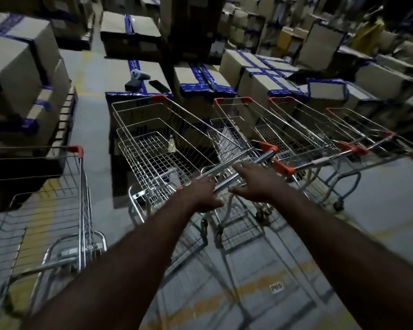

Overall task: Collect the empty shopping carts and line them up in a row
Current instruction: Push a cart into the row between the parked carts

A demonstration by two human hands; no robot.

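Carts stood nose-first against the stacked cardboard boxes [202, 78] across the middle of the frame, handles turned toward us, and we read that as the row taking shape: backed by the boxes, they could not roll forward. Our left hand [202, 195] lay over the chrome handle [243, 170] of the nearest cart [162, 144], fingers draped on the bar rather than wrapped tight, though blur kept us from telling how firm the hold was. Our right hand [253, 181] hovered spread and flat just above the same bar, gripping nothing. Both arms reached well forward, which suited pushing the cart in beside its neighbour [260, 120] to the right. Further right, two more carts [332, 129] sat side by side. Another cart [57, 210] waited at the lower left of the frame, apart from the row and probably next to collect.
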